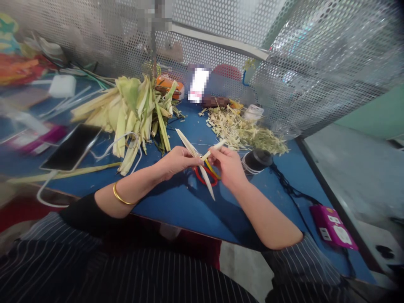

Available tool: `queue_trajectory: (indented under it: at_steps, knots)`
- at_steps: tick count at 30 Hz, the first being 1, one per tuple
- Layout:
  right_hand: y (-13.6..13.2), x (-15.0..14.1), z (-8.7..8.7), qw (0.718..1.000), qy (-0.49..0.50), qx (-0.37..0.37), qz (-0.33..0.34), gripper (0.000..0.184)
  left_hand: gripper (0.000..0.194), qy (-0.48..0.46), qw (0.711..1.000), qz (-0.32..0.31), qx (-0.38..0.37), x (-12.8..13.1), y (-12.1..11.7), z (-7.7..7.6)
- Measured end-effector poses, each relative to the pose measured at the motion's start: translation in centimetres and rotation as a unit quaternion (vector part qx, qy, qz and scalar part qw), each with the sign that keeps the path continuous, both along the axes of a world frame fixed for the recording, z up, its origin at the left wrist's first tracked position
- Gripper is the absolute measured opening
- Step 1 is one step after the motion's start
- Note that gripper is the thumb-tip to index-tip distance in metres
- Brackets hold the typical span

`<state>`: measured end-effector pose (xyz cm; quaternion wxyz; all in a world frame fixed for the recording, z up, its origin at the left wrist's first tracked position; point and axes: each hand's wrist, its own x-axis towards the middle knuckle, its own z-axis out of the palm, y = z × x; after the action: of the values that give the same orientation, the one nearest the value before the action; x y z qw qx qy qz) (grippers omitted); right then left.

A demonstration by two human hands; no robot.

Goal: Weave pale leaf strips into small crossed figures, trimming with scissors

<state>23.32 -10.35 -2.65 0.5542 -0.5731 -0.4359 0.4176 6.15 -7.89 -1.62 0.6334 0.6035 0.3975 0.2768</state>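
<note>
My left hand (pixel 179 162) pinches a pale strip of corn husk (pixel 206 182) that slants down toward the table's front edge. In my right hand (pixel 227 165) the fingers are closed on another husk piece (pixel 217 145), which crosses the first strip between the two hands. Beneath them on the blue table lie scissors with red and yellow handles (pixel 202 180); their blades are mostly hidden. To the left of my hands spreads a big bunch of corn husks (pixel 126 113). A dark spool of thread (pixel 257 160) stands just right of my right hand.
Husk scraps (pixel 233 128) are heaped behind my hands, and a lit phone (pixel 198 84) leans at the back. A second phone (pixel 72 147) with a white cable lies at left. A purple box (pixel 333 227) sits at right by black cords. Perforated metal mesh (pixel 208 46) walls the back.
</note>
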Motion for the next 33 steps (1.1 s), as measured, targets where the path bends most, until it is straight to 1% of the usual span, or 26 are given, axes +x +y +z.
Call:
queue_trajectory:
  at_steps: [1,2,3,4,5,6,7,8,9,11,12,13,15,17,20,23,25,27,30,31,33]
  knots:
    - [0.0,0.3,0.3,0.997,-0.062,0.038,-0.038,0.026,0.018,0.007,1.0,-0.002,0.01,-0.1,-0.1,0.1]
    - [-0.1,0.5,0.8,0.983,-0.135,0.096,-0.084,0.03,0.019,0.013,1.0,-0.009,0.02,-0.1,-0.1,0.2]
    - [-0.3,0.7,1.3,0.959,-0.214,0.151,-0.111,0.035,0.02,0.017,0.999,-0.02,0.026,-0.1,-0.3,0.3]
    - [-0.5,0.8,1.8,0.937,-0.28,0.185,-0.101,0.032,0.02,0.018,0.999,-0.035,0.028,-0.1,-0.4,0.4]
    - [-0.7,0.7,2.2,0.925,-0.325,0.193,-0.051,0.024,0.02,0.016,0.998,-0.053,0.029,0.0,-0.6,0.5]
    - [-1.0,0.5,2.6,0.921,-0.345,0.176,0.027,0.02,0.02,0.014,0.997,-0.073,0.029,0.0,-0.8,0.6]
    - [-1.3,0.3,2.7,0.924,-0.341,0.148,0.092,0.022,0.019,0.011,0.995,-0.092,0.029,0.1,-1.0,0.6]
    - [-1.5,-0.1,2.7,0.932,-0.317,0.108,0.139,0.024,0.018,0.011,0.994,-0.108,0.03,0.2,-1.1,0.6]
    - [-1.6,-0.4,2.6,0.944,-0.277,0.069,0.162,0.025,0.018,0.013,0.992,-0.12,0.031,0.2,-1.2,0.6]
    - [-1.7,-1.0,2.2,0.971,-0.186,0.014,0.153,0.023,0.02,0.018,0.992,-0.122,0.027,0.3,-1.3,0.6]
    - [-1.7,-1.2,1.9,0.979,-0.149,0.004,0.136,0.021,0.022,0.02,0.993,-0.118,0.022,0.3,-1.3,0.7]
    - [-1.7,-1.3,1.8,0.985,-0.123,0.005,0.119,0.02,0.025,0.021,0.993,-0.113,0.017,0.3,-1.3,0.7]
    - [-1.7,-1.4,1.6,0.99,-0.107,0.025,0.092,0.017,0.027,0.016,0.994,-0.109,0.013,0.3,-1.3,0.8]
    - [-1.6,-1.4,1.7,0.99,-0.113,0.047,0.065,0.015,0.025,0.013,0.993,-0.113,0.014,0.3,-1.3,0.9]
    - [-1.7,-1.4,1.7,0.989,-0.135,0.058,0.031,0.016,0.025,0.013,0.992,-0.128,0.012,0.5,-1.5,0.8]
    - [-1.7,-1.4,1.4,0.984,-0.165,0.061,0.012,0.017,0.024,0.011,0.989,-0.146,0.013,0.6,-1.7,0.6]
    - [-1.5,-1.1,1.2,0.98,-0.185,0.069,0.01,0.018,0.024,0.004,0.99,-0.14,0.011,0.6,-1.7,0.4]
    - [-1.2,-0.6,1.3,0.974,-0.208,0.085,0.018,0.02,0.025,-0.012,0.993,-0.12,-0.005,0.5,-1.5,0.3]
    - [-0.7,0.6,1.9,0.963,-0.244,0.107,0.049,0.027,0.035,-0.044,0.996,-0.072,-0.04,0.3,-1.0,0.4]
    - [-0.6,1.0,2.3,0.959,-0.253,0.105,0.071,0.03,0.037,-0.058,0.995,-0.056,-0.05,0.2,-0.8,0.4]
    - [-0.4,1.7,2.9,0.945,-0.284,0.089,0.138,0.033,0.04,-0.088,0.994,-0.031,-0.061,0.0,-0.3,0.5]
